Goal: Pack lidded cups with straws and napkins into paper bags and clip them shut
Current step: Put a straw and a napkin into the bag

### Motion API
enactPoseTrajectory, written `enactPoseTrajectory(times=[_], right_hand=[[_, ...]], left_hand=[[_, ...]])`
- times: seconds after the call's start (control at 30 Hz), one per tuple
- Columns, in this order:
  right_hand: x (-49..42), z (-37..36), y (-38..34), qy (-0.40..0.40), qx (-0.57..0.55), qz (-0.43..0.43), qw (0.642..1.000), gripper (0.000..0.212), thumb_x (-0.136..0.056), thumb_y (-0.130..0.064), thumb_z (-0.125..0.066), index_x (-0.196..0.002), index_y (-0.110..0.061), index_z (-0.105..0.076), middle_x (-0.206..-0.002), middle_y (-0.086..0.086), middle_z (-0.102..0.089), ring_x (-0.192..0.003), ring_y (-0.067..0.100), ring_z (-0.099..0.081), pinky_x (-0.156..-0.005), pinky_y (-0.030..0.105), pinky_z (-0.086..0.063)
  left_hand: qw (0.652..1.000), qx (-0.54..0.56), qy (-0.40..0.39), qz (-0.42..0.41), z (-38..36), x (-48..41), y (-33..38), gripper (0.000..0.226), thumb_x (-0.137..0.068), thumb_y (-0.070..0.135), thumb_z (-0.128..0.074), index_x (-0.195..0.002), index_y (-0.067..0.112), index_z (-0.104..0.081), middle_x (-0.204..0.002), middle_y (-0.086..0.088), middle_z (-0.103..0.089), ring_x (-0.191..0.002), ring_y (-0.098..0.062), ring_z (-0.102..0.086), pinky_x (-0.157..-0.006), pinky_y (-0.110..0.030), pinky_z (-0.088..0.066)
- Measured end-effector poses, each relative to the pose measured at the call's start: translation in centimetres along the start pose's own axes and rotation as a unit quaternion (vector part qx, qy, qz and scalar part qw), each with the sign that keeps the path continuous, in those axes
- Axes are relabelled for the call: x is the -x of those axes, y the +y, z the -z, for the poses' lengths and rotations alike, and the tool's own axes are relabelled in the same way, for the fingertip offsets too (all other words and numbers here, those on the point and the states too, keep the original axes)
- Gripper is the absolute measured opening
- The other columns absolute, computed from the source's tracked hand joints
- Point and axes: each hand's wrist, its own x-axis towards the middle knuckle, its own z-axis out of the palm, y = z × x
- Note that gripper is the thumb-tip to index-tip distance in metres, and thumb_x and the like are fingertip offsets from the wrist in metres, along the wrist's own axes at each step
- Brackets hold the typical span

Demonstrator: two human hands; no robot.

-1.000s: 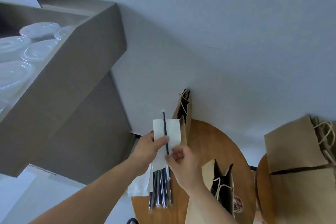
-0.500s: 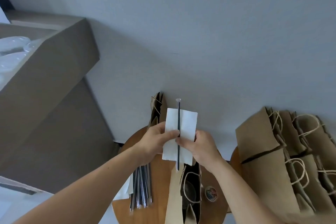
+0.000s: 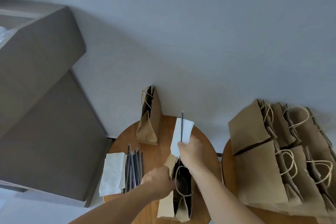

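My right hand (image 3: 190, 152) pinches a white napkin (image 3: 182, 134) together with a black straw (image 3: 181, 125), upright, just above the mouth of an open brown paper bag (image 3: 174, 203) on the round wooden table (image 3: 160, 152). My left hand (image 3: 158, 182) grips the bag's left edge and holds the mouth apart. Something dark and round shows inside the bag; I cannot tell what it is. The straw's lower end reaches the bag's opening.
A napkin stack (image 3: 112, 172) and a bundle of black straws (image 3: 134, 169) lie at the table's left. Another paper bag (image 3: 149, 123) stands at the back by the wall. Several flat paper bags (image 3: 283, 160) are piled on a second table at right. Large cardboard boxes (image 3: 40, 96) stand left.
My left hand let go of the napkin and straw and moved down to the bag's edge. My right hand alone now holds them, lower, over the bag's mouth.
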Motion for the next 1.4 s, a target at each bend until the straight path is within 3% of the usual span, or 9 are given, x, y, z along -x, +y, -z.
enactPoseTrajectory(times=[0.2,0.43,0.6,0.67,0.77,0.87,0.97,1.2,1.4], right_hand=[[2.3,0.3,2.7,-0.031,0.115,-0.042,0.992,0.016,-0.095,-0.021,-0.06,-0.11,-0.018,-0.06,-0.109,0.0,-0.066,-0.089,0.015,-0.063,-0.05,0.009,-0.034],[4.2,-1.5,5.9,-0.15,0.262,-0.07,0.951,0.007,-0.098,-0.019,-0.055,-0.098,-0.025,-0.051,-0.093,-0.008,-0.055,-0.1,0.015,-0.06,-0.087,0.024,-0.049],[2.9,-5.7,8.0,-0.213,0.206,-0.162,0.941,0.021,-0.096,-0.008,-0.05,-0.11,-0.019,-0.062,-0.106,0.001,-0.066,-0.103,0.022,-0.061,-0.083,0.027,-0.046],[2.2,-6.2,8.8,-0.196,0.174,-0.192,0.946,0.022,-0.101,-0.013,-0.042,-0.097,-0.019,-0.063,-0.102,0.003,-0.068,-0.097,0.021,-0.063,-0.083,0.03,-0.05],[1.2,-6.4,9.7,-0.156,0.177,-0.22,0.947,0.035,-0.105,-0.018,-0.036,-0.078,-0.02,-0.058,-0.08,-0.002,-0.062,-0.071,0.013,-0.057,-0.059,0.025,-0.043],[0.8,-6.5,10.3,-0.172,0.226,-0.18,0.942,0.013,-0.098,-0.02,-0.052,-0.088,-0.023,-0.059,-0.089,-0.005,-0.062,-0.083,0.014,-0.058,-0.079,0.026,-0.049],[0.9,-6.5,10.5,-0.194,0.254,-0.142,0.937,0.003,-0.093,-0.024,-0.06,-0.093,-0.027,-0.059,-0.09,-0.008,-0.061,-0.096,0.015,-0.063,-0.079,0.025,-0.046],[1.4,-6.3,10.0,-0.161,0.329,-0.07,0.928,0.032,-0.092,-0.038,-0.062,-0.117,-0.023,-0.05,-0.108,-0.006,-0.064,-0.102,0.014,-0.065,-0.078,0.026,-0.05],[2.0,-5.2,7.7,-0.128,0.38,0.002,0.916,0.038,-0.097,-0.027,-0.056,-0.131,-0.015,-0.045,-0.125,0.006,-0.059,-0.111,0.021,-0.061,-0.091,0.03,-0.052]], left_hand=[[0.967,0.233,-0.035,0.102,0.7,-0.1,-1.3,0.026,-0.094,0.028,-0.051,-0.088,0.005,-0.063,-0.067,-0.008,-0.073,-0.055,-0.022,-0.066,-0.058,-0.028,-0.057],[0.95,0.291,-0.032,0.11,0.0,-0.7,-3.0,0.027,-0.093,0.032,-0.05,-0.091,0.008,-0.062,-0.065,-0.004,-0.073,-0.054,-0.017,-0.069,-0.053,-0.023,-0.053],[0.956,0.279,-0.021,0.091,-0.4,-0.9,-3.9,0.025,-0.093,0.028,-0.048,-0.088,0.009,-0.063,-0.065,-0.003,-0.074,-0.06,-0.016,-0.072,-0.068,-0.03,-0.062],[0.958,0.273,-0.023,0.085,-0.5,-1.1,-4.4,0.025,-0.092,0.029,-0.048,-0.089,0.01,-0.064,-0.066,-0.001,-0.074,-0.062,-0.015,-0.073,-0.074,-0.034,-0.062],[0.957,0.277,-0.031,0.079,-0.6,-1.3,-4.7,0.022,-0.093,0.029,-0.05,-0.092,0.012,-0.064,-0.066,0.0,-0.074,-0.061,-0.014,-0.073,-0.075,-0.034,-0.062],[0.958,0.274,-0.038,0.075,-0.7,-1.5,-4.9,0.02,-0.092,0.029,-0.05,-0.094,0.013,-0.063,-0.067,0.001,-0.074,-0.061,-0.011,-0.072,-0.075,-0.031,-0.062],[0.96,0.268,-0.038,0.072,-0.8,-1.7,-5.0,0.023,-0.092,0.03,-0.05,-0.092,0.012,-0.065,-0.067,0.002,-0.074,-0.062,-0.011,-0.072,-0.077,-0.032,-0.061],[0.963,0.261,-0.033,0.052,-0.8,-1.7,-4.8,0.022,-0.09,0.031,-0.047,-0.091,0.014,-0.062,-0.067,0.002,-0.074,-0.062,-0.012,-0.072,-0.077,-0.034,-0.062],[0.968,0.246,-0.025,0.042,-0.8,-1.8,-4.6,0.021,-0.091,0.031,-0.05,-0.089,0.015,-0.063,-0.066,0.002,-0.073,-0.06,-0.012,-0.072,-0.074,-0.031,-0.062]])
